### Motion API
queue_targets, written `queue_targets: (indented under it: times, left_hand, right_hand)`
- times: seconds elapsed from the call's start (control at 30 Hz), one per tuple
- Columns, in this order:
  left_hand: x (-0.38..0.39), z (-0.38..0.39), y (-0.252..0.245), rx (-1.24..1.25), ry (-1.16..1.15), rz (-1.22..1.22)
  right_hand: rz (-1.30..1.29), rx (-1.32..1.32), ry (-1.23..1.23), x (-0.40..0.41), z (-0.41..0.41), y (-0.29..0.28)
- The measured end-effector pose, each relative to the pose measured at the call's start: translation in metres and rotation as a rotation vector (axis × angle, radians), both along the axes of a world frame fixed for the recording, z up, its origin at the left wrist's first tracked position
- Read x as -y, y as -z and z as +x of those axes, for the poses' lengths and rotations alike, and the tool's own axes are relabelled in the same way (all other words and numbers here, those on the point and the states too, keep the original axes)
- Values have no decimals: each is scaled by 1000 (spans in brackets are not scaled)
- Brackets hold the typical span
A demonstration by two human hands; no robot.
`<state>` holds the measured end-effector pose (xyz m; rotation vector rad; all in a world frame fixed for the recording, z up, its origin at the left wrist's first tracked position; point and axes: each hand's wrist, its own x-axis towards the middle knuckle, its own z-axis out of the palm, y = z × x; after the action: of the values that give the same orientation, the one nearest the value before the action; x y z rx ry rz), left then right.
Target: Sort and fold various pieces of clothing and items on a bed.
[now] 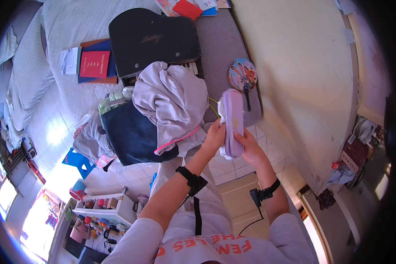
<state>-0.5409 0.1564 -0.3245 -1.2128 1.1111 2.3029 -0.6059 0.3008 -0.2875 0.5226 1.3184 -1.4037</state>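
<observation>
Both my hands hold a lavender zippered case (235, 123) upright in front of me, a little right of the middle of the view. My left hand (216, 132) grips its left side, together with a white cloth or tissue (221, 110) that shows along that edge. My right hand (249, 145) holds the lower right side, its thumb on the case's face. Left of the case, a crumpled silvery-grey satin cloth (171, 99) with a pink edge lies over a dark cushioned seat (128, 132) and against a black toy piano (151, 39).
A round cartoon hand fan (242, 75) lies on the grey bedding near the wall. Red and blue folders (94, 64) rest on the white bed cover. A blue stool (78, 163) and a white shelf unit (105, 208) stand at the lower left.
</observation>
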Motion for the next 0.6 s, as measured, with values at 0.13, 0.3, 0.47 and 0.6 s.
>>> queue_targets:
  times: [0.13,0.3,0.47,0.6]
  left_hand:
    - [18,-10,-16,109,1,63]
    - [37,33,21,-76,-106,-156]
    - [89,93,17,42,-46,-108]
    - [116,109,4,132,-115,-88]
  right_hand:
    - [95,-12,-102,-15,-20,12]
    - [201,-302,-140,-22,-86,29]
    - [136,-264,-159,6,-153,50]
    - [401,-790,-294,-75,-179,164]
